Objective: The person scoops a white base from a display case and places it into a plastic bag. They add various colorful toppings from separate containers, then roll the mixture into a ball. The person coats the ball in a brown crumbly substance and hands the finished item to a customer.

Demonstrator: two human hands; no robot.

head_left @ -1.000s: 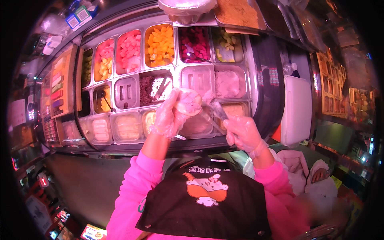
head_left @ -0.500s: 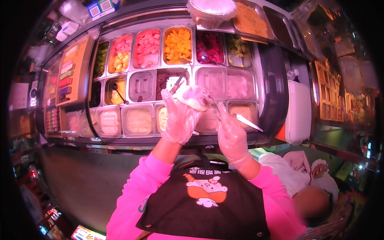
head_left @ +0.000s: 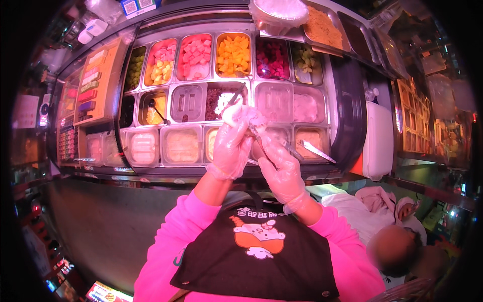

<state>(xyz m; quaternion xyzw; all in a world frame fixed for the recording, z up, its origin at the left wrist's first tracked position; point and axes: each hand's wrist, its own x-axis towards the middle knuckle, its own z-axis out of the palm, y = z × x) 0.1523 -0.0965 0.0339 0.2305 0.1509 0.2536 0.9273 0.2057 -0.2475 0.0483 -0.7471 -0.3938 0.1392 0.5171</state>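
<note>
Head view shows both gloved hands raised together over the front row of the chilled topping counter point(head_left: 347, 131). A second ago they worked lower and further right, over the pans nearest the counter's right end; half a second ago they had already drawn in and up, and now they sit closer still, just below the pan of dark red filling point(head_left: 221, 100). The left hand point(head_left: 231, 143) is closed around a small pale wrapped bundle point(head_left: 244, 115), fingers curled up under it so the bundle rests at the fingertips. The right hand point(head_left: 282, 168) is also closed, pinching a thin metal tool point(head_left: 259, 137) that seems to run up into the bundle; the overlap of gloves makes the tip hard to read. That shift suggests the work has passed from picking up out of a pan to packing or shaping what the left hand holds. A metal scoop point(head_left: 317, 150) lies loose in the orange-brown pan at the right. Trays of cubed fruit fill the back row, untouched. Another person sits low at the right, apart from the hands
</note>
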